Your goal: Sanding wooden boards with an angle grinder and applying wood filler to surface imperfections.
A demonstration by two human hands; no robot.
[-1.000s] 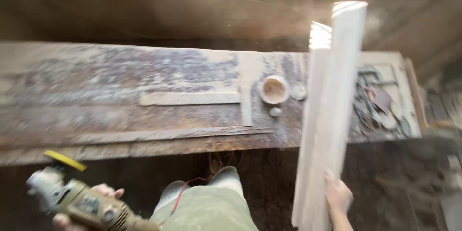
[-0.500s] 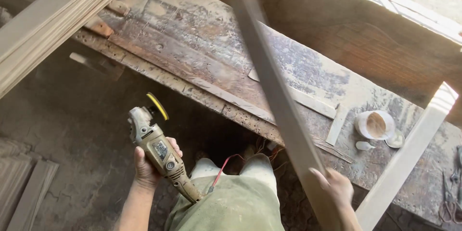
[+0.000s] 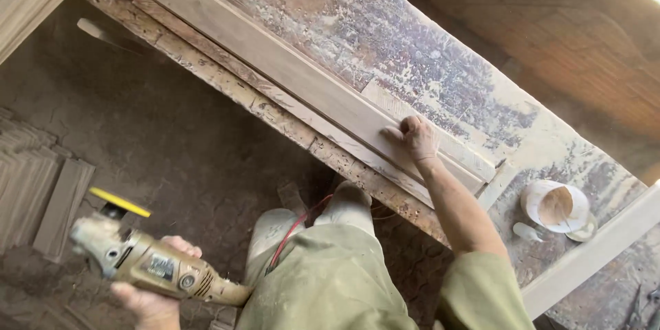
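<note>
Fingers (image 3: 405,127) of the right hand (image 3: 416,139) press flat on the long board (image 3: 289,75) lying along the desk's (image 3: 440,62) near edge; the left hand (image 3: 155,299) grips the sander (image 3: 148,265). Unclamped, that board could skid; the red cord (image 3: 292,234) might snag.

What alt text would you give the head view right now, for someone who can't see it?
Seen from above, the right hand presses flat on a long wooden board lying along a worn, paint-flecked workbench, while the left hand holds an angle grinder with a yellow disc away from the bench. A small white cup stands near the bench's right end.
</note>
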